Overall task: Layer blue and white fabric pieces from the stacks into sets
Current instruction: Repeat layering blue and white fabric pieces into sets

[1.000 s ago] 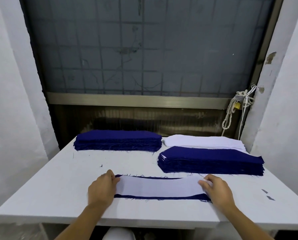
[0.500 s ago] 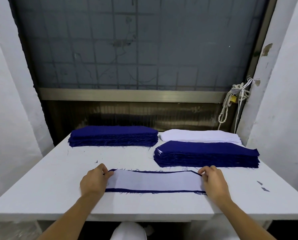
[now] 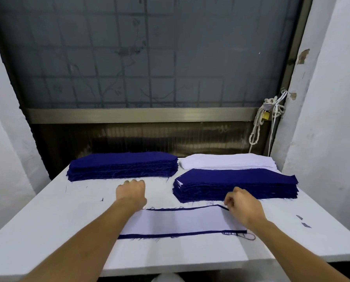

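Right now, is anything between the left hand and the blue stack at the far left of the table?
Nothing visible. Only a bare strip of the white table separates the left hand from the far-left blue stack; the white piece lies behind the hand, toward the near edge.
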